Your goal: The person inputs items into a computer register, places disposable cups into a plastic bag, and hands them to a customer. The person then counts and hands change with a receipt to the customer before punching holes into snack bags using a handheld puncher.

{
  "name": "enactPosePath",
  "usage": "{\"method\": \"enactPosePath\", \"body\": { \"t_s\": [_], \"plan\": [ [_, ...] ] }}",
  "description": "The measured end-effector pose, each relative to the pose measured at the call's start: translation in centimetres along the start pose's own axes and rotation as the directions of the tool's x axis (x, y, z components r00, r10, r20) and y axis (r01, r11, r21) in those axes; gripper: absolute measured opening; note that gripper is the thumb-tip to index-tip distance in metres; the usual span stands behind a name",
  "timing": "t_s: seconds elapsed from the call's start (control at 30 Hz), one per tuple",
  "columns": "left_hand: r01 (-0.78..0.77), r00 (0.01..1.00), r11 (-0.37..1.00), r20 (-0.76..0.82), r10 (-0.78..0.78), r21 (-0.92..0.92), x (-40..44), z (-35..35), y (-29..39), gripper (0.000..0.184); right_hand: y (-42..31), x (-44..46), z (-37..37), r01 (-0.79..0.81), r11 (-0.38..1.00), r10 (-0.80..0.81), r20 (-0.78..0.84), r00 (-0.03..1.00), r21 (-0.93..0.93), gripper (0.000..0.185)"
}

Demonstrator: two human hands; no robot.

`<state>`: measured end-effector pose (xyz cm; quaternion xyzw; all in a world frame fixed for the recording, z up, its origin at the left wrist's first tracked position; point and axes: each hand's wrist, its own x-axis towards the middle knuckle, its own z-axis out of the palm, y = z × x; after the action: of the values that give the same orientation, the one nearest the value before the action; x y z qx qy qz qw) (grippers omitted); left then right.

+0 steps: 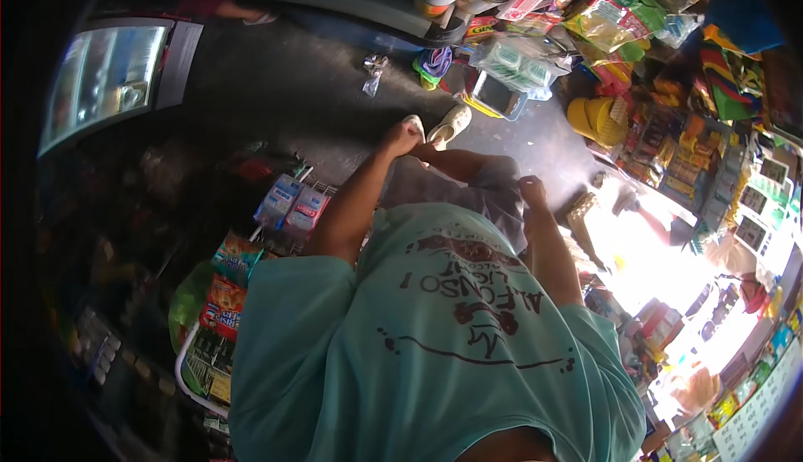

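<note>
My left hand [405, 137] reaches down in front of me, beside my lower leg and one pale clog [413, 125]. Its fingers look curled; what they close on, if anything, is hidden. The other pale clog [452, 124], with holes in it, is on the floor just right of it. Close against the side of my grey shorts [498, 202] is my right hand [532, 187], also with curled fingers. I cannot see anything in it. A teal printed shirt [435, 336] covers my body.
Boxes of Crispy Fry [224, 307] stand in a white-rimmed basket [182, 366] at left. A yellow bucket [595, 119] and packed shelves line the right. A lit glass-fronted cooler [109, 81] stands far left. Another person's leg [238, 12] shows at top left; a crumpled wrapper [373, 75] lies ahead.
</note>
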<state>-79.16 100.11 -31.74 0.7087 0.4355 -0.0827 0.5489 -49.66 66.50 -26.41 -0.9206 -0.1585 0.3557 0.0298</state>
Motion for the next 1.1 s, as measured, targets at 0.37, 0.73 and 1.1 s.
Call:
{"method": "enactPosePath", "body": {
  "t_s": [0.37,0.73,1.1],
  "plan": [
    [0.257,0.948,0.916,-0.106,-0.301,-0.308,-4.0,-8.6,-13.1,0.029,-10.5,1.1,-4.8,0.176,0.982,-0.178,-0.039,0.983,-0.066,0.031],
    [-0.310,0.929,0.610,0.369,0.031,0.729,-12.3,-0.4,-22.5,0.018,-14.6,2.0,-6.1,0.281,0.923,-0.317,0.106,0.942,0.264,0.034],
    [0.008,0.994,0.888,-0.091,-0.057,-0.461,-0.2,0.1,-7.4,0.028,-6.4,0.4,-5.3,-0.164,0.918,0.020,0.370,0.929,0.362,0.030]
  ]
}}
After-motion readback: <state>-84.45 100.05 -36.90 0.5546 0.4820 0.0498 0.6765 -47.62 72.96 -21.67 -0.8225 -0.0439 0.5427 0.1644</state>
